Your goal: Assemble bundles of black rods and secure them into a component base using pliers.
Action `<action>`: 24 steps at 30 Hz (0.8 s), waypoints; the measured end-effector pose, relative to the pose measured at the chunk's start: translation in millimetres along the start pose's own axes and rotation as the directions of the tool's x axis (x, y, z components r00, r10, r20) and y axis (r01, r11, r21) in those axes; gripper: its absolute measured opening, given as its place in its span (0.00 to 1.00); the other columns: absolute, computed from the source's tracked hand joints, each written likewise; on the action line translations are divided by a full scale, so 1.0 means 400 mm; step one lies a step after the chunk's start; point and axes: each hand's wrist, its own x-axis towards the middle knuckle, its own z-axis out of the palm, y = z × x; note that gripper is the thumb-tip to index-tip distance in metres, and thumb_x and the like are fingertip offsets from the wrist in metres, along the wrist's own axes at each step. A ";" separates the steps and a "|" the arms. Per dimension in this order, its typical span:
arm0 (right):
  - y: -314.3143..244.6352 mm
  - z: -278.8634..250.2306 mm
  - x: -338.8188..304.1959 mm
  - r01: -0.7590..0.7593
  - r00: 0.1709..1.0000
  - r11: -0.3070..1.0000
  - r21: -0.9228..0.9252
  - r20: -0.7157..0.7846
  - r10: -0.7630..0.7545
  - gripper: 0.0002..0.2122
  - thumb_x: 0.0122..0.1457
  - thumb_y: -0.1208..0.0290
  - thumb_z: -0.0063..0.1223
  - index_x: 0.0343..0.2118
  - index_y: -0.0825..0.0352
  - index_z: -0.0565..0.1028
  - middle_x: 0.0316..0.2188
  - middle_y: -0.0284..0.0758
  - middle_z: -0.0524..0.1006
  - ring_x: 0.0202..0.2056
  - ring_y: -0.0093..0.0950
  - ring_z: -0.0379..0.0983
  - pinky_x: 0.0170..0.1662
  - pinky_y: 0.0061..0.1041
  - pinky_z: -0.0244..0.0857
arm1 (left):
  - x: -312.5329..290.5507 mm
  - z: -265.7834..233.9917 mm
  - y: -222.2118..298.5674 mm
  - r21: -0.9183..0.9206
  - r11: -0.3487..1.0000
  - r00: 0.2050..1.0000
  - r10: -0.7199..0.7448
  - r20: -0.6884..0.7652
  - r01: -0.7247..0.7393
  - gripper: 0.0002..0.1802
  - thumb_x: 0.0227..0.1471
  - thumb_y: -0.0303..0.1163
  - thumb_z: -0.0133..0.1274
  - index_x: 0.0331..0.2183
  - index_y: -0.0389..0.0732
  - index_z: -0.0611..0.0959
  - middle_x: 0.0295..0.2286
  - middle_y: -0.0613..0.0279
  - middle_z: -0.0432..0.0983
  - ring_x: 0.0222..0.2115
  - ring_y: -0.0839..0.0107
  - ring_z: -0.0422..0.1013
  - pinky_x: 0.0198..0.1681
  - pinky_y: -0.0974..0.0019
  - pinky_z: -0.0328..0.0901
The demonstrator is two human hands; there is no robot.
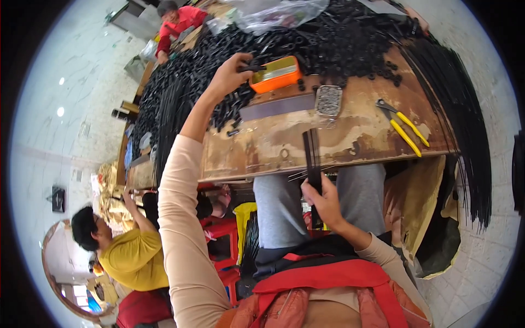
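My left hand reaches far across the worn wooden table and pinches a small black part beside an orange tray. Around it lies a large heap of small black parts. My right hand is at the table's near edge, closed around a bundle of thin black rods that sticks up over the tabletop. My grey trousers show below the table.
Yellow-handled pliers lie at the right of the table. A small metal mesh piece sits near the tray. Long black rods hang over the right edge. A clear plastic bag lies at the far side. Two other people work nearby.
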 end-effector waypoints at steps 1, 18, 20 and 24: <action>0.008 -0.002 0.005 0.016 1.000 1.000 0.014 0.005 -0.016 0.04 0.62 0.74 0.49 0.33 0.66 0.68 0.20 0.24 0.65 0.20 0.13 0.60 0.24 0.15 0.55 | -0.045 -0.032 -0.029 0.003 1.000 1.000 -0.015 -0.019 0.015 0.23 0.52 0.22 0.53 0.50 0.39 0.73 0.40 0.65 0.74 0.38 0.76 0.71 0.40 0.71 0.68; 0.040 0.065 0.035 0.026 0.999 0.996 -0.079 0.027 -0.024 0.04 0.62 0.75 0.48 0.35 0.68 0.66 0.21 0.27 0.65 0.20 0.15 0.59 0.25 0.17 0.55 | -0.116 0.091 -0.183 0.437 0.900 0.930 0.167 -0.327 -0.008 0.19 0.42 0.37 0.64 0.36 0.43 0.78 0.31 0.57 0.78 0.34 0.55 0.74 0.35 0.56 0.67; 0.046 0.065 0.034 0.018 0.999 0.995 -0.098 0.035 -0.015 0.04 0.62 0.74 0.48 0.35 0.68 0.66 0.21 0.27 0.65 0.20 0.16 0.59 0.25 0.17 0.55 | -0.090 0.094 -0.192 0.481 0.876 0.938 0.184 -0.293 -0.021 0.18 0.42 0.37 0.64 0.36 0.43 0.79 0.31 0.58 0.77 0.34 0.55 0.74 0.35 0.56 0.67; 0.039 0.076 0.035 0.019 1.000 0.995 -0.099 0.003 -0.019 0.05 0.62 0.71 0.50 0.33 0.66 0.68 0.19 0.24 0.65 0.21 0.13 0.59 0.25 0.15 0.54 | -0.049 0.081 -0.229 0.511 0.856 0.929 0.250 -0.275 -0.079 0.14 0.41 0.34 0.64 0.34 0.43 0.82 0.27 0.56 0.74 0.32 0.54 0.72 0.35 0.57 0.67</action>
